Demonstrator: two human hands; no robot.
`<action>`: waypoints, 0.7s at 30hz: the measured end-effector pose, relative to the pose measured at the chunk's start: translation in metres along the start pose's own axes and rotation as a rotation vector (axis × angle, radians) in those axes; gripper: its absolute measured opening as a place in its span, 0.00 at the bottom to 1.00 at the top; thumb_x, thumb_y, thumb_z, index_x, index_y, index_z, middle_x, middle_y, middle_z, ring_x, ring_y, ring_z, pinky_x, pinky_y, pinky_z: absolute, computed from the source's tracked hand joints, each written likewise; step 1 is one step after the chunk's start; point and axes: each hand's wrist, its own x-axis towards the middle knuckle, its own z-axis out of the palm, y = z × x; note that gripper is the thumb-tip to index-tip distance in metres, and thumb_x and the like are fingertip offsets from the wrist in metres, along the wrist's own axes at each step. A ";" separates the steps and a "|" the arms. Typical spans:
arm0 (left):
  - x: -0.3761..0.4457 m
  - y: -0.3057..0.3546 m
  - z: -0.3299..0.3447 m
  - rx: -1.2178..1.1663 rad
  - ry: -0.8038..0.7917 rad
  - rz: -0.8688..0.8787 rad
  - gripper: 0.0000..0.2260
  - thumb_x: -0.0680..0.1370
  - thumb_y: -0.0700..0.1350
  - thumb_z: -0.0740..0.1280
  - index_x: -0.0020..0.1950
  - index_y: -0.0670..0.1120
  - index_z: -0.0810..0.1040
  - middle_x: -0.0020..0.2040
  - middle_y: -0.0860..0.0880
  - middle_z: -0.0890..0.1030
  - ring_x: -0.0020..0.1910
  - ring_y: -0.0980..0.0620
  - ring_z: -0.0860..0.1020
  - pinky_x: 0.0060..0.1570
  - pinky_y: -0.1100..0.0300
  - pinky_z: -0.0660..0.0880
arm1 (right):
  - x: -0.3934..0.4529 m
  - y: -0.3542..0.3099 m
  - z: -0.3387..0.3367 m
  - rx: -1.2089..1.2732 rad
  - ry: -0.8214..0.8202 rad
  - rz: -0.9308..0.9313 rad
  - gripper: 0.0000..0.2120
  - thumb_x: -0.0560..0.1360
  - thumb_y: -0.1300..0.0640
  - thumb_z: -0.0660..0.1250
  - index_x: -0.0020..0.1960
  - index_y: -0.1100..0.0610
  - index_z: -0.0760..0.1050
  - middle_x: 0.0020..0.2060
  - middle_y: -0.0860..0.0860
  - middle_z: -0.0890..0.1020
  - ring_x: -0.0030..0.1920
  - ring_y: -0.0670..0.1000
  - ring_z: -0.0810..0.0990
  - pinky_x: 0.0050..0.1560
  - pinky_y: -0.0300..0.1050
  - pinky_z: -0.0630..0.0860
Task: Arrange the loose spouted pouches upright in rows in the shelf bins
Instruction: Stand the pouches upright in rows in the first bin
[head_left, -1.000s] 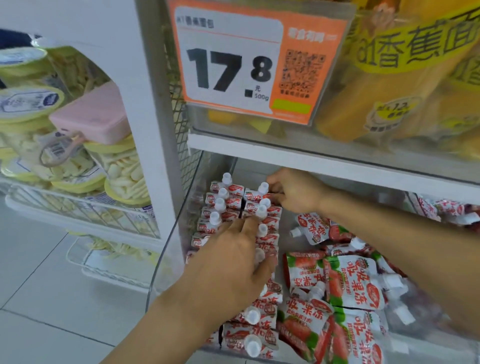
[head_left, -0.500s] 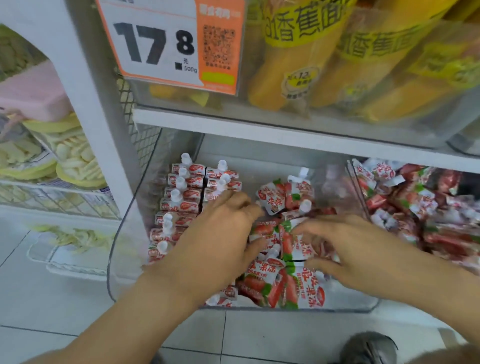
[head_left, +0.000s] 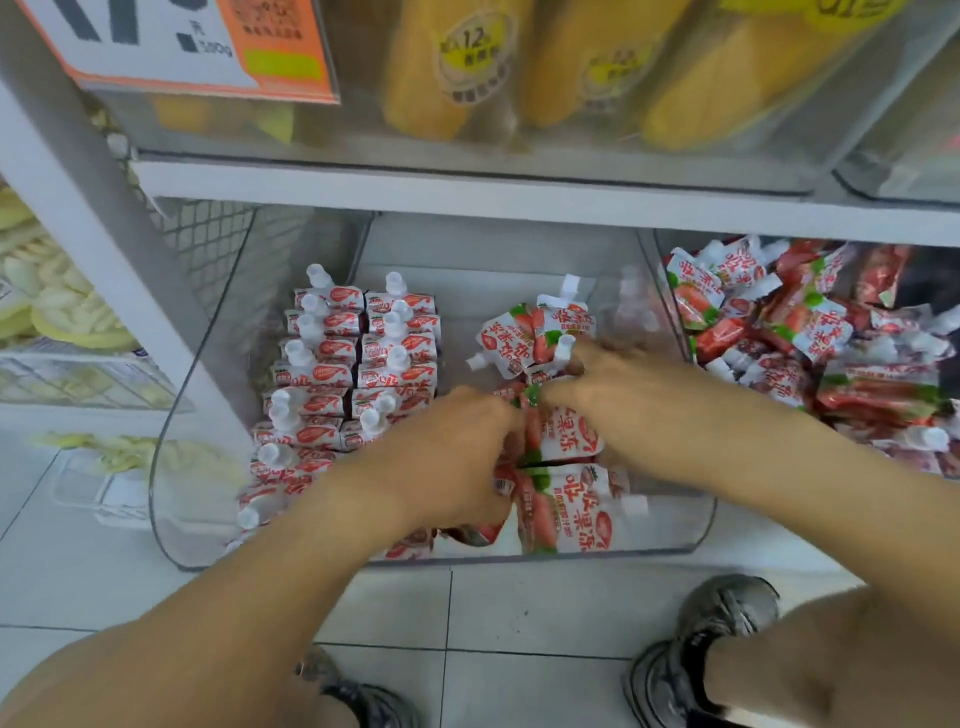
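Gathering loose pouches (head_left: 563, 441) at the middle of the clear bin (head_left: 171, 499). Left hand (head_left: 452, 457) and right hand (head_left: 623, 410) meet over the heap, fingers curled into it; motion blur hides whether either truly grips a pouch, cannot tell. Beyond the left hand's far side, two upright rows (head_left: 358, 364) stand with caps up. More loose pouches lie flat beneath both hands and just past the right fingertips. Outside the right hand, the neighbouring bin (head_left: 810, 338) holds a jumble. Risk, as judged: the left forearm crosses the nearest upright pouches; a careless sweep could topple them.
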 end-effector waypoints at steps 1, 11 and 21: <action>-0.002 -0.005 -0.005 -0.049 0.001 -0.026 0.14 0.67 0.45 0.75 0.51 0.51 0.81 0.42 0.56 0.79 0.39 0.58 0.78 0.37 0.64 0.76 | 0.004 0.003 -0.004 0.043 -0.003 -0.027 0.24 0.75 0.66 0.64 0.67 0.47 0.72 0.56 0.54 0.78 0.56 0.55 0.77 0.56 0.53 0.77; -0.043 -0.038 -0.054 -0.710 0.134 -0.164 0.14 0.69 0.46 0.75 0.51 0.61 0.83 0.56 0.59 0.82 0.55 0.63 0.79 0.58 0.60 0.73 | 0.020 0.020 -0.004 0.054 0.503 0.332 0.24 0.76 0.45 0.68 0.62 0.61 0.71 0.55 0.63 0.75 0.54 0.65 0.77 0.45 0.54 0.77; -0.054 -0.037 -0.051 -1.244 0.309 -0.209 0.13 0.67 0.40 0.70 0.51 0.42 0.84 0.52 0.41 0.84 0.54 0.41 0.82 0.53 0.50 0.78 | -0.008 -0.027 0.015 0.182 -0.094 -0.073 0.24 0.68 0.43 0.75 0.60 0.48 0.75 0.52 0.48 0.79 0.54 0.51 0.75 0.47 0.50 0.78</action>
